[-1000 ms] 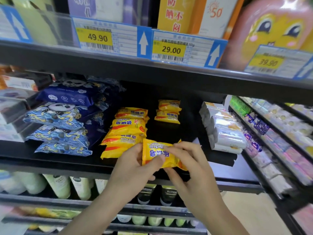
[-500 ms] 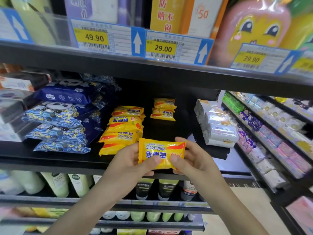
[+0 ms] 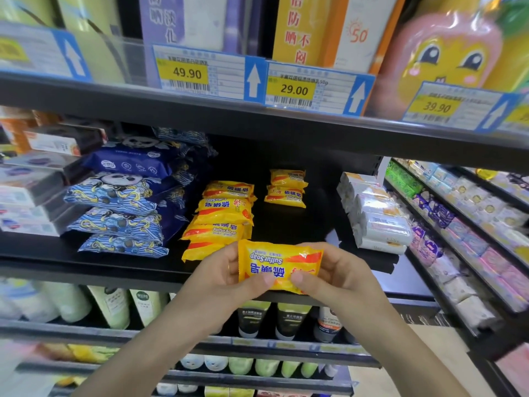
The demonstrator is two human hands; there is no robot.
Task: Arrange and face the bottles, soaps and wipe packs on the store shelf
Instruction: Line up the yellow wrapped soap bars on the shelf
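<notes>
**Soap facing part done, one bar in hand upside down**

The black shelf (image 3: 94, 262) carries the goods of the job, and most of it looks sorted. On its left the blue wipe packs (image 3: 117, 222) lie in a leaning stack with fronts outward. On the right the white soap packs (image 3: 378, 219) sit in a neat pile. Between them the yellow soap stack (image 3: 226, 216) is the untidy part: its bars are fanned and slipping forward, some printed the wrong way up. Behind it, two yellow bars (image 3: 286, 189) rest alone at the back, with a bare stretch of shelf in front of them.

The held soap bar (image 3: 279, 267) hovers just in front of the shelf edge, its lettering inverted. The left hand (image 3: 220, 279) pinches its left end between thumb and fingers; the right hand (image 3: 340, 277) pinches the right end likewise, so each grip is narrow and full.

By my judgement the bar needs turning upright and placing, the yellow stack squaring, and the back pair pulling forward.
</notes>
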